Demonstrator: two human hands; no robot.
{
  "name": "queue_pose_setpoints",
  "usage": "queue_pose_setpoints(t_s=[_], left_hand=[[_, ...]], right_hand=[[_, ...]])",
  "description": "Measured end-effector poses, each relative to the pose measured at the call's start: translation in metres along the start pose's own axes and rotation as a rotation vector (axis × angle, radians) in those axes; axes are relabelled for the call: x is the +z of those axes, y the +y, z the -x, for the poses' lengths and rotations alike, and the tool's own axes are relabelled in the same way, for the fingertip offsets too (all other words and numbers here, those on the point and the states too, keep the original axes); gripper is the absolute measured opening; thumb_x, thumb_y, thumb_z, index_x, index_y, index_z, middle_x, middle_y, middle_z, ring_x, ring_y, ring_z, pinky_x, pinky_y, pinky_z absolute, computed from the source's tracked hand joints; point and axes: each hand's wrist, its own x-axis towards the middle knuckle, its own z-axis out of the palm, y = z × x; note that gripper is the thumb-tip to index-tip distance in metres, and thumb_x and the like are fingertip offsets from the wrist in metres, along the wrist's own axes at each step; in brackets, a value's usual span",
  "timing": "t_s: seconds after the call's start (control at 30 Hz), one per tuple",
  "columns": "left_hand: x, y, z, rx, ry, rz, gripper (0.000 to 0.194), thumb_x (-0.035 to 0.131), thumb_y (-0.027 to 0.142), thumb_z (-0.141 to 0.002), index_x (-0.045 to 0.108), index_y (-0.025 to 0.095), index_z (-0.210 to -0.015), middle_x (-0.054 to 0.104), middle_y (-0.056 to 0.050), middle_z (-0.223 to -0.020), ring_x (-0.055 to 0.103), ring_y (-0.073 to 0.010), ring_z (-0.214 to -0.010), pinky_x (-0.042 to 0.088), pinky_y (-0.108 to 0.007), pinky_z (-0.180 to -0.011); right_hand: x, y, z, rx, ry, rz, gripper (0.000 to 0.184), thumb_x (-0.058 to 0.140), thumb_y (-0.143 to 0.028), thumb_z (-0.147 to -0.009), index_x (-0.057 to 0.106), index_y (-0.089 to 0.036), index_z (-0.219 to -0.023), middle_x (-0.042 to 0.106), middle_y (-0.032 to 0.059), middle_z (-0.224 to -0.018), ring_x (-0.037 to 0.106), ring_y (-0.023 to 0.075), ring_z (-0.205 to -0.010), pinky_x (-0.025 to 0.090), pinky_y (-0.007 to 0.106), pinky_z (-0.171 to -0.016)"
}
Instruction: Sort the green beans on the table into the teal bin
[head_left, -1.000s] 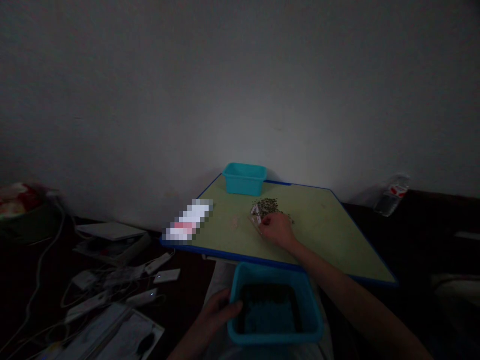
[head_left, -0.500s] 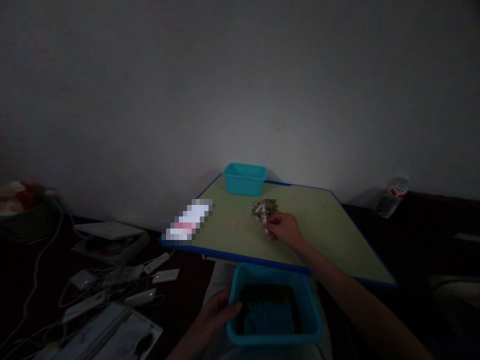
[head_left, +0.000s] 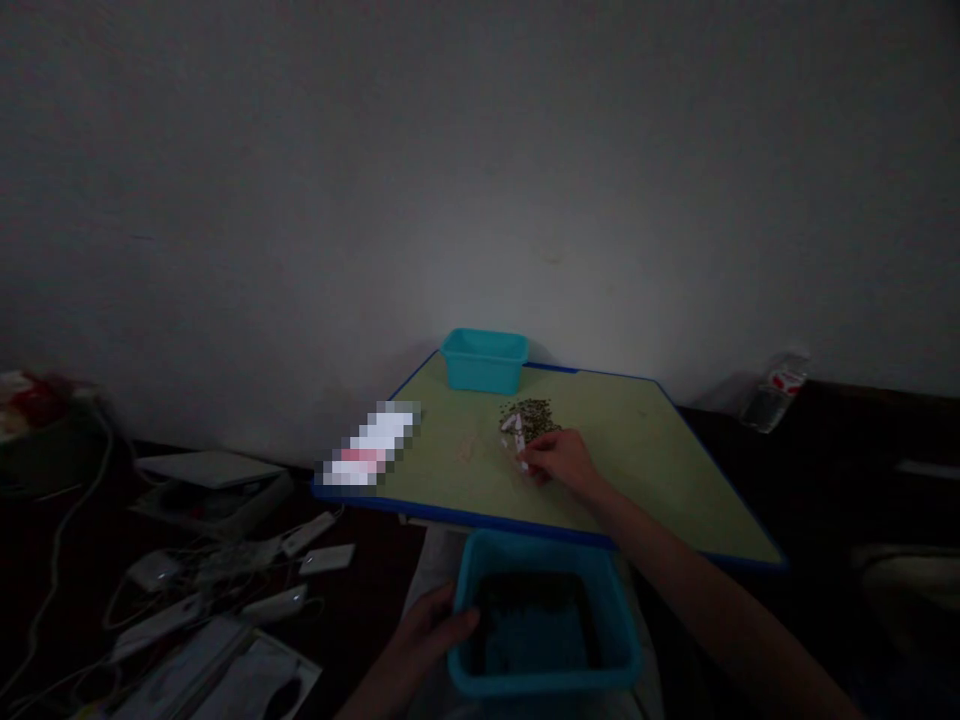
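My left hand (head_left: 431, 632) grips the left wall of a blue plastic basin (head_left: 626, 650) on my lap, thumb over the rim. Dark matter lies along the inside of that basin, too dim to name. Over the table, the fingertips of my right hand (head_left: 561, 460) are pinched on a slim white stick-like piece (head_left: 519, 436). It points away from me at the near left edge of a pile of small dark grains (head_left: 534, 412). Left of it lies a small patch of pale bits (head_left: 467, 449), too small to identify.
A second blue basin (head_left: 485, 375) stands at the back of the blue-edged table (head_left: 660, 470). A blurred-out bright screen (head_left: 367, 445) lies at its left edge. Cables and white chargers (head_left: 281, 603) clutter the left side. A plastic bottle (head_left: 776, 393) leans against the wall at right.
My right hand has pulled slightly back from the grains, its fingertips now showing on the white piece. My left hand keeps its hold on the basin. The view has shifted slightly.
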Motion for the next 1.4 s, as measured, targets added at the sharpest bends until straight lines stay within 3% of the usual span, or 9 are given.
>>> queue_pose_setpoints(t_s=[0.1, 0.2, 0.3, 0.43, 0.63, 0.8, 1.0, 1.23, 1.4], left_hand=[[0.002, 0.002, 0.0, 0.026, 0.006, 0.015, 0.038, 0.073, 0.043, -0.076, 0.076, 0.02, -0.106, 0.079, -0.009, -0.105, 0.068, -0.032, -0.101, 0.05, -0.043, -0.093], [0.004, 0.003, 0.0, 0.016, -0.006, 0.021, 0.035, 0.074, 0.043, -0.074, 0.077, 0.021, -0.102, 0.08, -0.007, -0.101, 0.068, -0.031, -0.099, 0.05, -0.04, -0.091], [0.004, 0.003, 0.001, 0.003, 0.041, 0.026, 0.033, 0.076, 0.042, -0.073, 0.078, 0.023, -0.1, 0.08, -0.006, -0.102, 0.068, -0.0302, -0.102, 0.051, -0.038, -0.09], [0.003, -0.003, -0.001, 0.005, 0.105, 0.037, 0.033, 0.077, 0.041, -0.071, 0.078, 0.024, -0.1, 0.08, -0.006, -0.103, 0.068, -0.0303, -0.104, 0.051, -0.038, -0.091], [0.001, -0.011, -0.007, 0.014, 0.027, 0.081, 0.046, 0.075, 0.046, -0.071, 0.075, 0.019, -0.109, 0.079, -0.011, -0.108, 0.069, -0.0338, -0.103, 0.049, -0.046, -0.096], [0.002, -0.015, -0.007, -0.008, 0.049, 0.095, 0.045, 0.073, 0.045, -0.073, 0.073, 0.019, -0.11, 0.079, -0.011, -0.106, 0.07, -0.0339, -0.102, 0.05, -0.047, -0.094], [-0.002, -0.022, -0.009, -0.017, 0.098, 0.074, 0.047, 0.076, 0.049, -0.068, 0.075, 0.02, -0.106, 0.078, -0.011, -0.11, 0.067, -0.0362, -0.106, 0.049, -0.048, -0.095], [0.003, -0.016, -0.006, -0.028, 0.108, 0.115, 0.041, 0.075, 0.045, -0.072, 0.074, 0.018, -0.104, 0.08, -0.011, -0.104, 0.071, -0.0333, -0.097, 0.05, -0.047, -0.092], [0.013, -0.002, -0.002, -0.035, 0.1, 0.118, 0.044, 0.076, 0.048, -0.07, 0.075, 0.018, -0.103, 0.08, -0.012, -0.103, 0.071, -0.0345, -0.095, 0.052, -0.047, -0.089]], right_hand=[[-0.031, 0.007, -0.006, -0.072, 0.069, 0.006, 0.014, 0.07, -0.024, -0.073, 0.077, -0.013, -0.078, 0.072, 0.0049, -0.063, 0.066, 0.0148, -0.052, 0.051, 0.021, -0.045], [-0.063, 0.011, -0.013, -0.178, 0.094, 0.197, 0.019, 0.069, -0.027, -0.074, 0.079, -0.015, -0.085, 0.074, 0.0045, -0.067, 0.065, 0.0139, -0.052, 0.05, 0.021, -0.049], [-0.081, 0.01, -0.018, -0.262, 0.145, 0.392, 0.019, 0.067, -0.027, -0.075, 0.08, -0.016, -0.084, 0.074, 0.0034, -0.065, 0.066, 0.0147, -0.055, 0.047, 0.021, -0.052], [-0.068, 0.006, -0.012, -0.285, 0.093, 0.443, 0.021, 0.064, -0.029, -0.079, 0.08, -0.018, -0.086, 0.073, 0.0007, -0.06, 0.065, 0.0142, -0.054, 0.045, 0.021, -0.053], [-0.037, 0.004, -0.006, -0.349, 0.04, 0.557, 0.017, 0.066, -0.028, -0.078, 0.081, -0.022, -0.082, 0.077, 0.0005, -0.071, 0.068, 0.015, -0.064, 0.045, 0.022, -0.061], [-0.056, 0.008, -0.018, -0.351, 0.07, 0.706, 0.019, 0.064, -0.027, -0.078, 0.081, -0.022, -0.083, 0.077, 0.0009, -0.073, 0.067, 0.0163, -0.066, 0.042, 0.022, -0.06], [-0.078, 0.026, -0.028, -0.339, 0.093, 0.616, 0.021, 0.064, -0.027, -0.079, 0.081, -0.022, -0.09, 0.078, 0.0006, -0.081, 0.07, 0.0172, -0.073, 0.046, 0.023, -0.066], [-0.083, 0.038, -0.029, -0.364, 0.127, 0.469, 0.021, 0.064, -0.027, -0.082, 0.08, -0.019, -0.093, 0.079, 0.0033, -0.086, 0.072, 0.0194, -0.076, 0.05, 0.025, -0.07], [-0.075, 0.033, -0.025, -0.358, 0.19, 0.507, 0.019, 0.064, -0.027, -0.084, 0.079, -0.022, -0.095, 0.079, 0.0039, -0.093, 0.072, 0.02, -0.083, 0.051, 0.028, -0.077]])
